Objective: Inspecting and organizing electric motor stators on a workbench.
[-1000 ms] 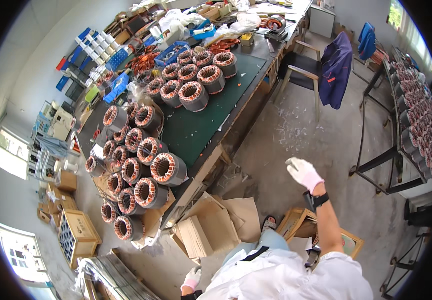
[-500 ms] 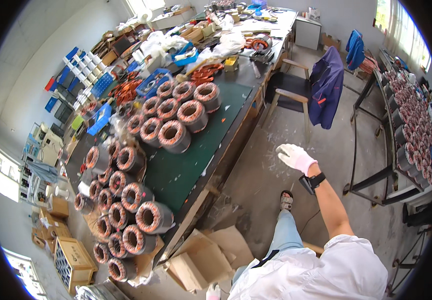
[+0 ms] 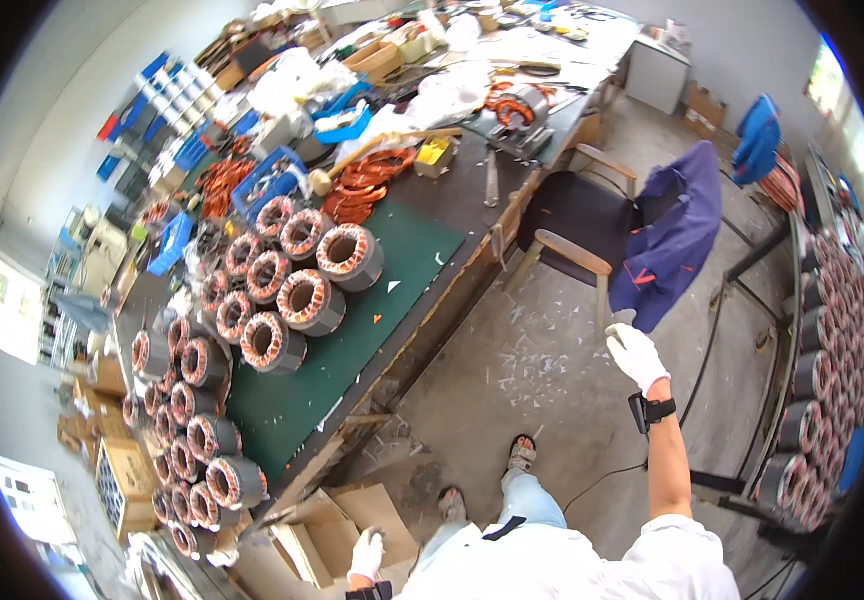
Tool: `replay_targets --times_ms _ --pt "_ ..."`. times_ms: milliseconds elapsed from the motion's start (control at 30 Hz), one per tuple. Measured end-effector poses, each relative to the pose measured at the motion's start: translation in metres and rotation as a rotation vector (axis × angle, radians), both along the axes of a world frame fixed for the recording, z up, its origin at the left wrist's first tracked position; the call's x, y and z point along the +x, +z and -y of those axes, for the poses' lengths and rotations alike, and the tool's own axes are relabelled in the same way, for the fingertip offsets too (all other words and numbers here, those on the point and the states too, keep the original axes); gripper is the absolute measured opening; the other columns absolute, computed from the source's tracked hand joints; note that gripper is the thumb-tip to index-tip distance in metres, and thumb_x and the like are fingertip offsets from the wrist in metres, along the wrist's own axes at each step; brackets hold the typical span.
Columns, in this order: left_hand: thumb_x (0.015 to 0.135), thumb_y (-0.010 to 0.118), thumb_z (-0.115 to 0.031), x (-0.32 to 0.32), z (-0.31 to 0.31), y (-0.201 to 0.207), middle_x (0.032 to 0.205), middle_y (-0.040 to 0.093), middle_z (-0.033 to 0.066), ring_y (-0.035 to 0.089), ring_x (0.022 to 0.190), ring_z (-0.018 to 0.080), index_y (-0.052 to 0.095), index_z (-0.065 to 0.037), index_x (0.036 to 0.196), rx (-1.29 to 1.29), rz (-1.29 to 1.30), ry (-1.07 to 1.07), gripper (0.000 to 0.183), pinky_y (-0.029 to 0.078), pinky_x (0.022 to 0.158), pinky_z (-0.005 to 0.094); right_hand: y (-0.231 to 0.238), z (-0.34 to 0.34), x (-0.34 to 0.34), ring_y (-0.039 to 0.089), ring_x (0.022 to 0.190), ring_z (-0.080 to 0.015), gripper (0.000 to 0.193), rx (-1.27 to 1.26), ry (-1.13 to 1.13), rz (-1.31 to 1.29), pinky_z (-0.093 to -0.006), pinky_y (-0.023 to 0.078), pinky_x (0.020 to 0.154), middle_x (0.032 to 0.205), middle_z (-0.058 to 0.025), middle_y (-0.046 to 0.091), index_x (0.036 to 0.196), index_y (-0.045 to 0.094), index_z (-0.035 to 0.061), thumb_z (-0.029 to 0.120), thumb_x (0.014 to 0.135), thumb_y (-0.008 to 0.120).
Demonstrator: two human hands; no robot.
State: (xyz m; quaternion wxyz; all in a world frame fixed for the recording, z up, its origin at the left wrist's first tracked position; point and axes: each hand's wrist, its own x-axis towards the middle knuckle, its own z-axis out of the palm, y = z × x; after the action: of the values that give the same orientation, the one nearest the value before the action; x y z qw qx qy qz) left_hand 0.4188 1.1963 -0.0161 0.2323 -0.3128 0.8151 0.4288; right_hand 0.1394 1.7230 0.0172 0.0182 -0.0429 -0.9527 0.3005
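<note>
My right hand (image 3: 637, 358), in a white glove with a black band on the wrist, is held out over the floor by the chair's jacket. Its fingers are stretched forward, and nothing shows in them. My left hand (image 3: 366, 554), also gloved, hangs low over an open cardboard box (image 3: 337, 535); its fingers are loosely bent and apparently hold nothing. Ahead of my right hand, a purple jacket (image 3: 674, 235) drapes over a dark chair (image 3: 582, 222) with wooden arms. Ring-shaped motor stators with orange windings (image 3: 350, 257) stand in groups on the workbench (image 3: 402, 290) to my left.
Farther along the bench lie orange wire coils (image 3: 367, 185), a yellow box (image 3: 434, 157) and blue trays (image 3: 344, 125). A rack of stators (image 3: 810, 375) stands at my right. Scraps litter the floor (image 3: 542, 370), and a cable crosses it.
I have moved forward and the view has turned; the chair and jacket are nearer my right hand. My left hand has come farther into view. The stators now appear farther left.
</note>
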Motion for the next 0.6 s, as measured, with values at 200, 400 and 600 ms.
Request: replay_targets --times_ms 200,400,600 --pt "0.087 0.045 -0.027 -0.017 -0.041 0.001 0.116 0.056 0.016 0.051 0.11 0.0276 0.053 -0.004 0.115 -0.115 0.358 -0.195 0.037 0.039 0.094 0.0335 -0.014 0.004 -0.072 0.059 0.086 -0.0298 0.018 -0.116 0.149 0.06 -0.0366 0.047 0.076 0.09 -0.0117 0.063 0.095 0.059 0.0089 0.019 0.08 0.056" --pt "0.087 0.046 -0.025 -0.105 -0.067 -0.017 0.115 0.057 0.0155 0.052 0.109 0.0275 0.053 -0.006 0.116 -0.038 0.208 -0.127 0.035 0.04 0.093 0.033 0.007 -0.006 -0.168 0.058 0.088 -0.0308 0.019 -0.013 0.277 -0.065 -0.0375 0.046 0.077 0.092 -0.0128 0.062 0.096 0.059 0.0069 0.019 0.082 0.054" --pt "0.087 0.047 -0.019 -0.223 -0.07 -0.043 0.111 0.058 0.0162 0.054 0.105 0.0271 0.053 -0.002 0.113 0.136 -0.02 -0.075 0.032 0.041 0.091 0.0322 0.054 -0.038 -0.259 0.057 0.09 -0.0302 0.018 -0.048 0.167 -0.12 -0.0367 0.045 0.079 0.091 -0.0141 0.061 0.096 0.058 0.0052 0.017 0.083 0.053"
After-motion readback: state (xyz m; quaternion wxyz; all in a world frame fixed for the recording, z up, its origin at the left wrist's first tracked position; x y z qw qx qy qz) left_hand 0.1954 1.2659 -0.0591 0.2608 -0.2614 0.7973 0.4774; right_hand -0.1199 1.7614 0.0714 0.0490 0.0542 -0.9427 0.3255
